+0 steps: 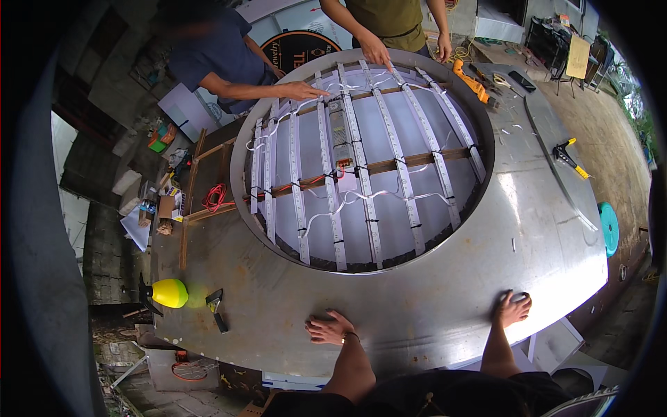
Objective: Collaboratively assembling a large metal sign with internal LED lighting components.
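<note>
resting spread left hand at six o'clock and right hand, grip hard to tell, at four on shiny table, facing gray ring with white strips.

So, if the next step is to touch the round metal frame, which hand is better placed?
Probably the left hand: it rests on the metal table below the round metal frame in the picture, closer to its near rim. The right hand lies farther from it, off to the right.
</note>
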`<state>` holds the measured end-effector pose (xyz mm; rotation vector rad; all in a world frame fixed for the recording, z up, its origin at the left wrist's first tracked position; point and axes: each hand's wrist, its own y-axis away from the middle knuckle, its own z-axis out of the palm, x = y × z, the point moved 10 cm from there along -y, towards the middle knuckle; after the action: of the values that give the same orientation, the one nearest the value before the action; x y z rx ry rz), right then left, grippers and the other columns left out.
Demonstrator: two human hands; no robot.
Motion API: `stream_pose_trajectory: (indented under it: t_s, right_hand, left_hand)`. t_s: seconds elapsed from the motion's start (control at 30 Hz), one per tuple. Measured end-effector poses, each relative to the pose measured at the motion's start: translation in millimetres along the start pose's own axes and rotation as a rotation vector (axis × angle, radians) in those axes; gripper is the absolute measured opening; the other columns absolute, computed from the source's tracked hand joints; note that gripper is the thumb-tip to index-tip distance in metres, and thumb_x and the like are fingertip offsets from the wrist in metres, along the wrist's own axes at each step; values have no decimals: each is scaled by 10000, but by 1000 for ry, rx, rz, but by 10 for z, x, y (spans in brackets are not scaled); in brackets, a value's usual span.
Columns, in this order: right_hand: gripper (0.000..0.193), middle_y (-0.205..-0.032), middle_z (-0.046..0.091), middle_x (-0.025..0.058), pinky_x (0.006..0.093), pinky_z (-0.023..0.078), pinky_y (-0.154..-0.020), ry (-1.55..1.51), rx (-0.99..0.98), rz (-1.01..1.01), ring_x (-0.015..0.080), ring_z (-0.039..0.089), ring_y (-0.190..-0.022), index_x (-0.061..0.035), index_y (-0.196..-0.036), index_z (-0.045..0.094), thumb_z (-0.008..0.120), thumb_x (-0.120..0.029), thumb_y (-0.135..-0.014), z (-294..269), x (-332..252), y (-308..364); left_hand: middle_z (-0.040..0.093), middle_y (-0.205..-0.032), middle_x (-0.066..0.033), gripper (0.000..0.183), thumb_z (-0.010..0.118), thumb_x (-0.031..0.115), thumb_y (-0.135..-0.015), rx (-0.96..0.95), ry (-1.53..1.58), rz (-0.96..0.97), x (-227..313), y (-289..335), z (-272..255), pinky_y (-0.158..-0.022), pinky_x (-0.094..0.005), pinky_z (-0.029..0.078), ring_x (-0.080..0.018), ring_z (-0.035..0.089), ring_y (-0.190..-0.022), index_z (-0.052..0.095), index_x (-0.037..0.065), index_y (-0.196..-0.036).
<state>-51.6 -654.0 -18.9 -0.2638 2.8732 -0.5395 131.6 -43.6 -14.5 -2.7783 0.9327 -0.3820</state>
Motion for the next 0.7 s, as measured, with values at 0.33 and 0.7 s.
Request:
stream_pose_trajectory:
  t_s: [0.33,0.7]
  right_hand:
    - [641,-1238,433,143,516,259,-1003,10,11,-5,336,394,-1186,-115,-1226,424,449,-613,-824,-15,-32,1]
    - [697,-1275,413,122,551,234,-1031,7,-98,41,318,379,-1212,-79,-1287,394,478,-579,-809,-60,-73,-2]
  left_hand:
    - [402,-1303,-176,575,425,473,-839,-7,17,3,54,-17,-40,-1025,-580,217,-323,340,-1268,429,43,-1221]
    - [412,-1289,-173,574,417,485,-840,17,1,1,28,-6,-40,-1021,-576,226,-324,349,-1260,432,52,-1217]
